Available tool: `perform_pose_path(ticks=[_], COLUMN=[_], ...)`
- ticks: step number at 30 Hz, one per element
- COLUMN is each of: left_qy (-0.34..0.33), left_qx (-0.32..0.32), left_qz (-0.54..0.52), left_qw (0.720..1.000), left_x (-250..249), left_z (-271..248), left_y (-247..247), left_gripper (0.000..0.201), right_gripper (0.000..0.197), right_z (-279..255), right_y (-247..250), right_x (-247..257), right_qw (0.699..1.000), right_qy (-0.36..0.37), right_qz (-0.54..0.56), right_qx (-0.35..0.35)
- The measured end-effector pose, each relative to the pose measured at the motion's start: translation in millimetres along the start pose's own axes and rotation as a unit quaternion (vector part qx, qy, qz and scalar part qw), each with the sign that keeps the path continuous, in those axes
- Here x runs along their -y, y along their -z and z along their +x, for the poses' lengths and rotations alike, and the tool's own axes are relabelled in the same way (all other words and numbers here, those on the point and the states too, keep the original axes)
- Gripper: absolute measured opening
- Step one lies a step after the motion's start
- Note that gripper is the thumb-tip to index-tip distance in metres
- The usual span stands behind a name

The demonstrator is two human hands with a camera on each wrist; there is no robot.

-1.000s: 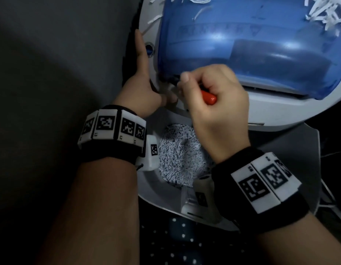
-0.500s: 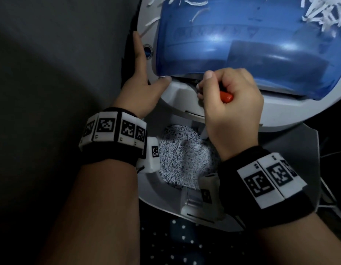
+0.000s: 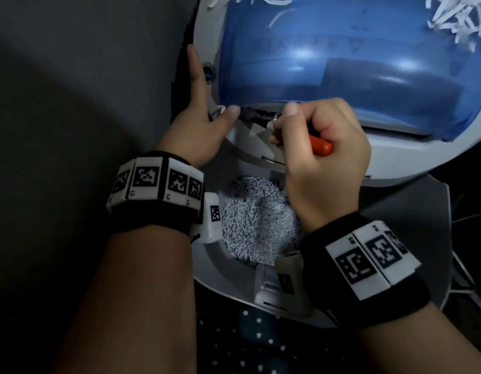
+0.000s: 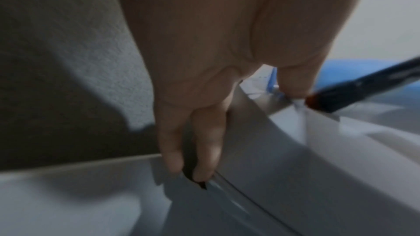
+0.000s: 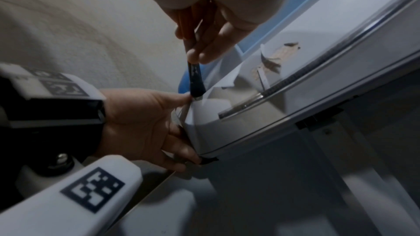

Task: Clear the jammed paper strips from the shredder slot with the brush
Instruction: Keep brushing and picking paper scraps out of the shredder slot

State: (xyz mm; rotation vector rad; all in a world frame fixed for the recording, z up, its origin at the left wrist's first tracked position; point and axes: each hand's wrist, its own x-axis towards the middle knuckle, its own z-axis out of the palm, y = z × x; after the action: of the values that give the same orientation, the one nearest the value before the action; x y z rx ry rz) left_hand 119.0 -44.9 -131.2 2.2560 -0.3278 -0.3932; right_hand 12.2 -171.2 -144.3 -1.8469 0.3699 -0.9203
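Note:
The shredder [image 3: 396, 163] has a white body and a blue translucent cover [image 3: 342, 63]. My right hand [image 3: 288, 125] grips a brush [image 3: 320, 148] with an orange handle. Its dark bristle end [image 5: 195, 82] points into the left end of the slot, touching white jammed paper [image 5: 218, 103]. My left hand [image 3: 198, 103] rests against the shredder's left side. The index finger lies straight along the edge, the thumb [image 3: 231, 112] sits on the slot's rim beside the brush tip [image 4: 363, 87], and the other fingers [image 4: 204, 150] reach down the side.
Below the shredder head, an open bin [image 3: 215, 273] holds a heap of shredded paper [image 3: 258, 222]. Loose shreds [image 3: 460, 20] lie on the cover at top right. A grey wall [image 3: 72, 103] stands close on the left. Cables [image 3: 466, 279] run at the right.
My right hand with the brush slid rightward along the slot, then stayed. My left thumb came up onto the slot's rim; the rest of that hand kept its place.

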Motion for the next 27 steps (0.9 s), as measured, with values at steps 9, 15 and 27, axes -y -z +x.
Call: perform_pose_path(ticks=[9,15,27], left_qy=[0.032,0.013,0.066], left_qx=[0.042,0.048,0.015], left_qz=[-0.064,-0.107,-0.212], left_qw=[0.997,0.993,0.975], left_x=[7,4,13], left_z=[0,-6,4], left_y=[4,11,5], left_gripper=[0.096,0.108,0.1], right_gripper=[0.027,0.033,0.024], right_z=[-1,0,-2], right_y=[-4,-5,-9], right_x=[0,-4,-4], right_qw=[0.999,0.996,0.996], right_qy=[0.01,-0.013,0.041], right_qz=[0.014,-0.03,-0.064], right_qx=[0.042,0.084,0.054])
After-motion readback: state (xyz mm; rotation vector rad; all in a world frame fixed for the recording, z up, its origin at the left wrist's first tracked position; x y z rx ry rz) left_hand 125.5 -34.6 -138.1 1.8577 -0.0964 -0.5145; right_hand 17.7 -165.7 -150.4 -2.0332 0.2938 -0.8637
